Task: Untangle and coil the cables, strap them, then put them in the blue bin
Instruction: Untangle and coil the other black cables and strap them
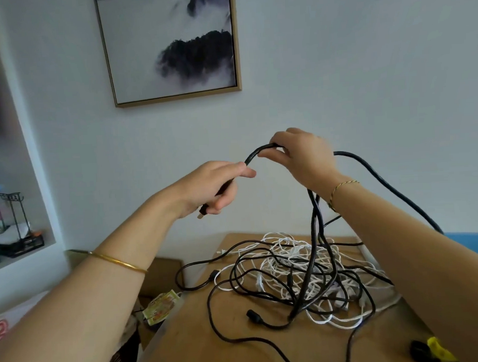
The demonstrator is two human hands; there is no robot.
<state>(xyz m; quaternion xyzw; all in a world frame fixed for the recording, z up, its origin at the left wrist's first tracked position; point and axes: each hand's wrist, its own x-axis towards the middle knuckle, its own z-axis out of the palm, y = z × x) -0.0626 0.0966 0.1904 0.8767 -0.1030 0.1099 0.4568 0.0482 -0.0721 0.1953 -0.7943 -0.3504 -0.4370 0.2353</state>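
Above a cable-strewn wooden table (199, 349), left hand (216, 184) and right hand (303, 155) grip one black cable (255, 151).

pale wall (350, 64), gold-framed misty mountain print (170, 46) hung upper centre; white recessed shelf niche (28, 255) at left holding black wire rack (14, 217); wooden table (190, 338) below, soft even light

Black cable (259, 150): its plug end sits buried in the left hand (207, 186), only a tip poking out below.
Tangle (292, 272): black and white strands cross so thickly on the table (202, 346) I can't follow any one.
Blue shape (473, 242): mostly behind the right forearm (401, 241); can't tell what it is.
Yellow-and-black thing (437, 349): blurred, cut by the bottom edge.
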